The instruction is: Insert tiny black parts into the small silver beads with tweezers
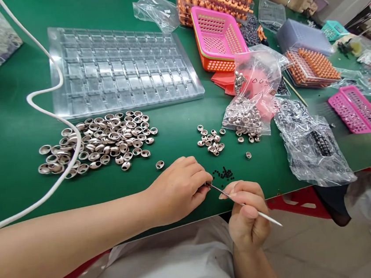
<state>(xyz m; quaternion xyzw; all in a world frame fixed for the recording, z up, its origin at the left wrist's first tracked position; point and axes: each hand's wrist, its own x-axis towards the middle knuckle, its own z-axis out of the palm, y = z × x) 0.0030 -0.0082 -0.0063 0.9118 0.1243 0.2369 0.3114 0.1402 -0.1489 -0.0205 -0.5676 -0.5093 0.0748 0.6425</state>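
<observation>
My left hand [179, 188] is closed at the front edge of the green table, its thumb and fingers pinching a small metal ring [208, 183] that is mostly hidden. My right hand [249, 212] grips a thin tool [269, 219] with a white end, and the dark tip touches the ring. Small black pieces [225, 173] lie just beyond my hands. Behind them is a small group of metal rings [210, 140]. A large pile of silvery metal cups [105, 136] spreads to the left, with a single cup [159, 164] near my left hand.
A clear compartment tray [122, 72] lies behind the pile. A white cable [46, 89] crosses at left. Pink basket [221, 33], bag of metal parts [245, 115] and crumpled plastic bag [305, 144] stand to the right. Another person's hand [304, 5] shows at the far right.
</observation>
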